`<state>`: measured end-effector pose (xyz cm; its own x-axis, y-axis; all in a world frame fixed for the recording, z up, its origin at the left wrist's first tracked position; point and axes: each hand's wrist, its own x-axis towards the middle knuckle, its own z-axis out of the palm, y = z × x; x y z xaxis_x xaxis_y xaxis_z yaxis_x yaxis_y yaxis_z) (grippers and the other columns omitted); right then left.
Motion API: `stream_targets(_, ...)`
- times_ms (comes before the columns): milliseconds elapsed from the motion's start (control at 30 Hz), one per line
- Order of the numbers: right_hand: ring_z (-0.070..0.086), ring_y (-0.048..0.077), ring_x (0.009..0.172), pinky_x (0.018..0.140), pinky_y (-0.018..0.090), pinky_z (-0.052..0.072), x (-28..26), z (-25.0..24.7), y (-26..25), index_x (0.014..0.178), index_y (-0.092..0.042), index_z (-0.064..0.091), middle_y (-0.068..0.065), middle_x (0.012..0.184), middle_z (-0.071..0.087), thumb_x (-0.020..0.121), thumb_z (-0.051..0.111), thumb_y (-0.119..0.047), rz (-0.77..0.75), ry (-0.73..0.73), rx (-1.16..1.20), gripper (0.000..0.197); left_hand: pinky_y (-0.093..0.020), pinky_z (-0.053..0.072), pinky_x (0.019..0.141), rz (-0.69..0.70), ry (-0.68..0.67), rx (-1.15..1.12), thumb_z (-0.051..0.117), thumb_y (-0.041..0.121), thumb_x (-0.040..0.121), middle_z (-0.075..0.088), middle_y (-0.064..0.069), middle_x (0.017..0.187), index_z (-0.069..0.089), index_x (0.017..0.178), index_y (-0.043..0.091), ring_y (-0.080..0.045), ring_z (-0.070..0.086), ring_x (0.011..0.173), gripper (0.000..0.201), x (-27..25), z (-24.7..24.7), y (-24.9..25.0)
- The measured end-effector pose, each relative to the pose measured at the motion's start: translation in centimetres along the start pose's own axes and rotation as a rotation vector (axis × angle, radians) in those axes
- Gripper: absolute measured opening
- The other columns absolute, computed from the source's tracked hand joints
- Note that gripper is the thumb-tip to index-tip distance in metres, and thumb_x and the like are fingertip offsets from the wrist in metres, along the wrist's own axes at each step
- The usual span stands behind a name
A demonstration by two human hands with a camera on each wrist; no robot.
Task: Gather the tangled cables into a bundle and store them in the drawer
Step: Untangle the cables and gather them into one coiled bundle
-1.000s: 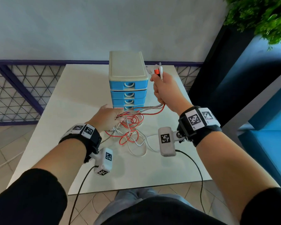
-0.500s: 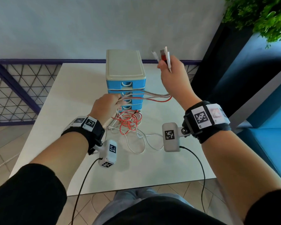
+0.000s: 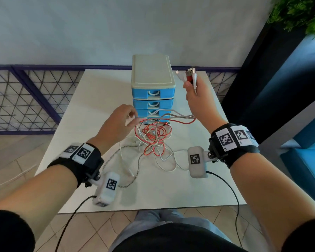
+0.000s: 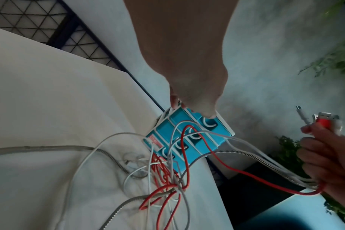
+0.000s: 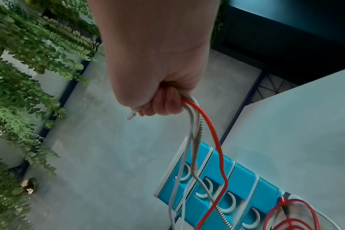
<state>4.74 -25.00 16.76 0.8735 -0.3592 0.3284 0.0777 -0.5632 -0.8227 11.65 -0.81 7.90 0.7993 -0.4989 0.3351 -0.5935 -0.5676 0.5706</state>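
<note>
A tangle of red, white and braided cables (image 3: 153, 138) lies on the white table (image 3: 98, 91) in front of a blue drawer unit (image 3: 153, 88) with a white top; all its drawers are closed. My right hand (image 3: 195, 93) is raised beside the unit and grips the cable ends in a fist, the plugs (image 3: 189, 77) sticking out above. The right wrist view shows the strands (image 5: 195, 140) hanging from that fist (image 5: 163, 101). My left hand (image 3: 120, 120) holds strands before the lower drawers, its fingers curled. Cables (image 4: 236, 155) stretch between both hands.
A mesh railing (image 3: 25, 99) runs behind and left of the table. A dark panel and a blue seat (image 3: 302, 142) stand to the right, with green plants (image 3: 302, 13) above. Black wrist-camera cords (image 3: 231, 193) hang over the table's near edge.
My right hand has lifted the cable ends higher beside the drawer unit. My left hand has risen off the heap, so strands now hang stretched between the hands.
</note>
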Motion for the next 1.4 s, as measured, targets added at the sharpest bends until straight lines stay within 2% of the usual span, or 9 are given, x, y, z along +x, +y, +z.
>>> stream_targets(167,0.04,0.007,0.057,0.051,0.014,0.032,0.2,1.1,0.1,0.093,-0.016,0.049,-0.007,0.064,0.044,0.1,0.042,-0.024,0.046,-0.008,0.049,0.013,-0.044,0.045,0.092,-0.272,-0.221,0.241,0.045,0.018,0.095,0.056,-0.011,0.117,0.053,0.121,0.011,-0.029,0.053,0.111,0.028,-1.5,1.9,-4.0)
stream_targets(300,0.042,0.009,0.06,0.058,0.023,0.036,0.0,1.1,0.1,0.094,-0.018,0.051,-0.009,0.066,0.046,0.1,0.043,-0.024,0.042,-0.025,0.038,0.012,-0.033,0.039,0.087,-0.474,-0.487,0.192,0.048,0.017,0.097,0.057,-0.024,0.122,0.055,0.117,-0.004,-0.036,0.053,0.111,0.03,-2.5,3.4,-5.5)
stream_targets(433,0.043,0.012,0.061,0.058,0.027,0.037,-0.2,1.0,0.6,0.097,-0.012,0.053,-0.006,0.066,0.046,0.101,0.042,-0.025,0.053,-0.044,-0.009,0.018,-0.03,0.05,0.069,-0.471,-0.363,-0.049,0.041,0.009,0.097,0.062,-0.014,0.07,0.054,0.071,0.007,-0.025,0.061,0.066,0.028,-2.1,2.1,-4.6)
stream_targets(500,0.048,0.017,0.064,0.061,0.034,0.041,-0.1,0.9,0.9,0.101,-0.008,0.054,-0.006,0.067,0.048,0.101,0.041,-0.027,0.044,-0.021,-0.068,0.024,-0.025,0.044,0.053,-0.456,-0.247,-0.081,0.042,0.016,0.097,0.051,-0.004,0.06,0.06,0.076,0.011,-0.017,0.051,0.053,0.029,-1.3,0.5,-3.2)
stream_targets(867,0.056,0.039,0.072,0.06,0.042,0.045,0.1,0.4,0.5,0.101,-0.007,0.051,0.009,0.076,0.055,0.1,0.04,-0.038,-0.041,0.068,-0.389,0.033,-0.012,0.027,0.047,-0.236,0.269,-0.248,0.05,0.027,0.093,0.051,0.02,0.047,0.074,0.092,0.016,0.004,0.042,0.043,0.026,3.6,-6.9,4.5)
stream_targets(1033,0.053,0.025,0.07,0.059,0.03,0.036,-0.5,1.2,0.0,0.087,-0.02,0.05,-0.003,0.069,0.053,0.089,0.057,-0.049,0.006,-0.095,-0.385,0.03,-0.026,0.043,0.068,-0.211,0.184,-0.497,0.049,0.025,0.082,0.057,0.008,0.065,0.062,0.062,0.022,-0.006,0.05,0.067,0.024,5.2,-7.8,8.1)
stream_targets(1200,0.062,0.017,0.081,0.067,0.028,0.047,-0.9,2.1,-0.7,0.099,-0.024,0.065,-0.005,0.085,0.067,0.079,0.068,-0.054,-0.019,-0.318,-0.266,0.036,-0.03,0.048,0.089,-0.391,-0.045,-1.253,0.034,0.015,0.092,0.074,-0.006,0.09,0.033,0.064,0.018,-0.023,0.068,0.103,0.029,5.7,-6.9,9.6)
stream_targets(1300,0.066,0.009,0.085,0.077,0.027,0.051,-1.5,3.0,-1.1,0.104,-0.029,0.069,-0.01,0.089,0.07,0.076,0.072,-0.052,0.017,-0.392,-0.127,0.036,-0.03,0.051,0.083,-0.347,-0.141,-1.229,0.029,0.015,0.096,0.074,-0.007,0.09,0.034,0.068,0.017,-0.024,0.068,0.105,0.028,5.6,-6.2,10.2)
stream_targets(1400,0.063,0.012,0.067,0.066,0.03,0.048,-1.4,4.1,-1.2,0.087,-0.021,0.074,0.0,0.076,0.07,0.081,0.07,-0.044,0.043,-0.385,-0.083,0.024,-0.036,0.04,0.105,-0.195,-0.255,-1.039,0.034,0.02,0.093,0.069,-0.012,0.116,0.042,0.069,0.017,-0.018,0.06,0.117,0.025,5.8,-5.6,10.5)
